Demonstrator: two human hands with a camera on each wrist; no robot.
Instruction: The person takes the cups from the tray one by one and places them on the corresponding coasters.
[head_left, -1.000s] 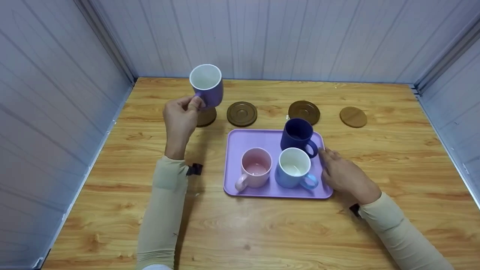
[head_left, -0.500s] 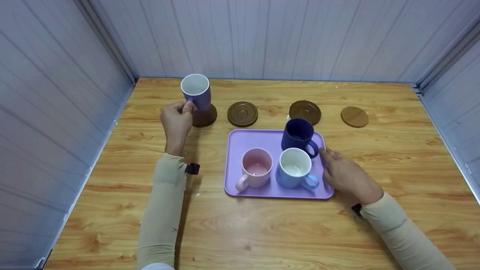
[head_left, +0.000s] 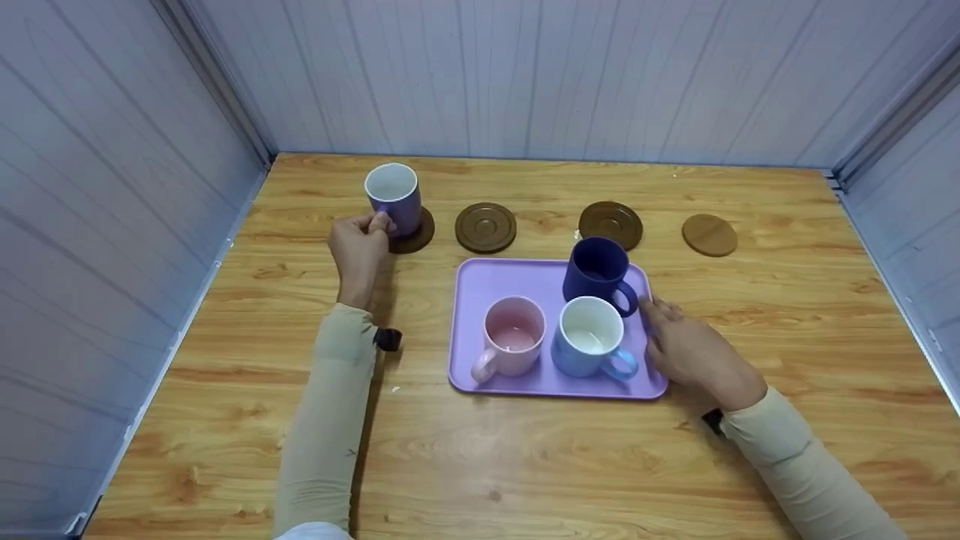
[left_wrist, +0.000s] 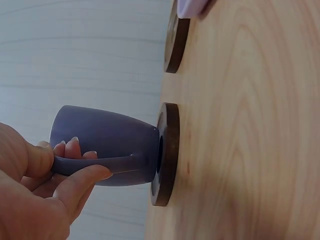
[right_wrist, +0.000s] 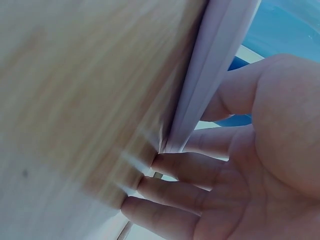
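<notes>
In the head view, my left hand (head_left: 361, 247) pinches the handle of a purple mug (head_left: 401, 210) with a white inside, at the back left. The mug's base is right at the upper face of a dark round wooden coaster (left_wrist: 167, 155) in the left wrist view. My right hand (head_left: 694, 352) rests at the right edge of a lilac tray (head_left: 510, 274). In the right wrist view its fingers are fairly straight, with several fingertips on the table and the thumb over the tray's rim. A pink mug (head_left: 517, 352), a light blue mug (head_left: 577, 356) and a navy mug (head_left: 581, 281) stand on the tray.
Along the back of the wooden table (head_left: 480, 465) lie a dark coaster (head_left: 485, 227), another dark coaster (head_left: 619, 221) partly behind the navy mug, and a lighter wooden coaster (head_left: 709, 235). Pale panel walls (head_left: 495, 75) close off the back and both sides.
My left hand has brought the purple mug left and down onto the leftmost coaster. The right hand and the tray have stayed in place.
</notes>
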